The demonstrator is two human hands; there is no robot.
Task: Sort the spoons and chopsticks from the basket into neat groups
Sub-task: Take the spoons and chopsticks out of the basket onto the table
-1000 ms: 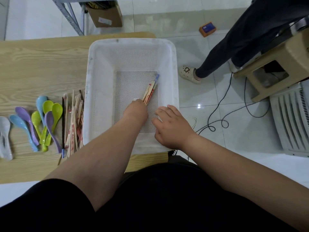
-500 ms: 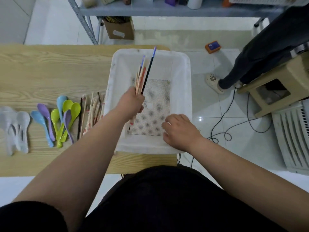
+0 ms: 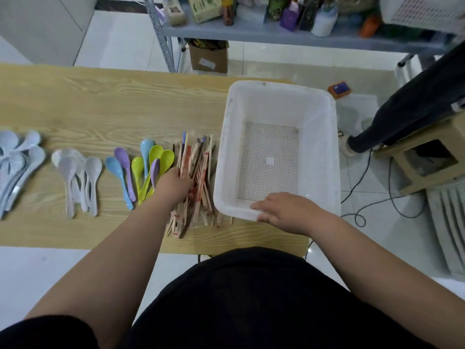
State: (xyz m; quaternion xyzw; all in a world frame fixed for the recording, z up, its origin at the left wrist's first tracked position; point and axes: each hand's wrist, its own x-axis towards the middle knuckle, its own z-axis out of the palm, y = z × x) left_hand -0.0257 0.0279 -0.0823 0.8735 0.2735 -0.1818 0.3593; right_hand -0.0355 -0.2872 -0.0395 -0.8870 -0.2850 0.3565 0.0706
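A white-tiled room holds a grey metal shelf (image 3: 276, 34) behind a long pale wooden table (image 3: 100, 109). At the table's right end sits a white rectangular plastic basket (image 3: 230, 147) with a perforated floor. Just left of it, touching its wall, lies a loose pile of wooden chopsticks (image 3: 201, 172). Further left lie blue, purple and green plastic spoons (image 3: 156, 157), then white plastic spoons (image 3: 73, 167), then pale grey spoons (image 3: 17, 159). The right hand (image 3: 289, 212) grips the basket's near rim, fingers together over the edge. The left hand (image 3: 175, 188) rests on the chopstick pile; its fingers are hidden, so its grasp cannot be told.
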